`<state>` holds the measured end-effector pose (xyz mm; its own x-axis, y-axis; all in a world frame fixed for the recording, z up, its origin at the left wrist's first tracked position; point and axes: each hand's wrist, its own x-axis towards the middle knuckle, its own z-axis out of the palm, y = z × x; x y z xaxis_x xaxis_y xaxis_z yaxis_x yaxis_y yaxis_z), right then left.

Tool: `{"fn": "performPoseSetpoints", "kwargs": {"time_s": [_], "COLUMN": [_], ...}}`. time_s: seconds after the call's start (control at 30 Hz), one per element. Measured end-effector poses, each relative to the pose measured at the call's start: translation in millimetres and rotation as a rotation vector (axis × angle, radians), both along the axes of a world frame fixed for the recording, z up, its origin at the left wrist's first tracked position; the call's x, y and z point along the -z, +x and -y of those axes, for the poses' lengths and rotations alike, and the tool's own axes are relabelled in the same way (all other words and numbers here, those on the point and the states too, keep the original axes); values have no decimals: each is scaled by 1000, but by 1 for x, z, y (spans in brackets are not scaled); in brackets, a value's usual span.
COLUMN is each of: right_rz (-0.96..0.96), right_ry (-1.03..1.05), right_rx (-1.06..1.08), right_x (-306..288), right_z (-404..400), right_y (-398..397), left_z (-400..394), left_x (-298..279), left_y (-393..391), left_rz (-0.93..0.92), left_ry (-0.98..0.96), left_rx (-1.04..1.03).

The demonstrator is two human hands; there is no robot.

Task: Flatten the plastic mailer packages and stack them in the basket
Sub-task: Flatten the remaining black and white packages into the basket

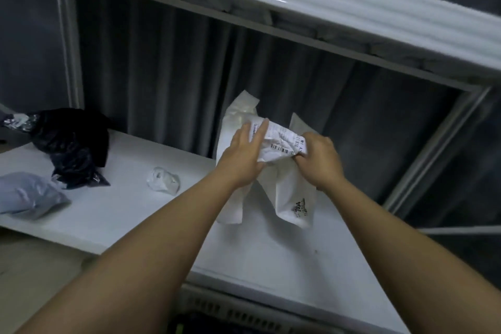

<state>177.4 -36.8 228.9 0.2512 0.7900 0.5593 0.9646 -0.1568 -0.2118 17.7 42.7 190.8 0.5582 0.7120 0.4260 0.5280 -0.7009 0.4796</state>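
Above the right part of the white bench [130, 214], the left hand [241, 156] presses straight fingers on a crumpled white mailer [271, 171] while the right hand [317, 160] pinches its labelled edge; the slick plastic may spring back or slip.

"7104" on the white mailer [295, 198]; barcode on its crumpled label [282, 138]
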Motion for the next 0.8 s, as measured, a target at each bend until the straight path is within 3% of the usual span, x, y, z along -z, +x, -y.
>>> {"fn": "performPoseSetpoints", "kwargs": {"time_s": [0.3, 0.43, 0.67, 0.8], "right_rz": [-101, -160, -365, -231], "right_ry": [-149, -195, -107, -227], "right_rx": [43, 25, -137, -102], "right_x": [62, 85, 54, 41], "right_z": [97, 113, 102, 87], "right_y": [38, 47, 58, 63], "left_z": [83, 103, 87, 68], "left_x": [47, 59, 35, 21], "left_y": [43, 56, 72, 73], "left_rz": [-233, -172, -165, -237], "left_ry": [-3, 80, 202, 130], "left_rx": [148, 134, 158, 173]}}
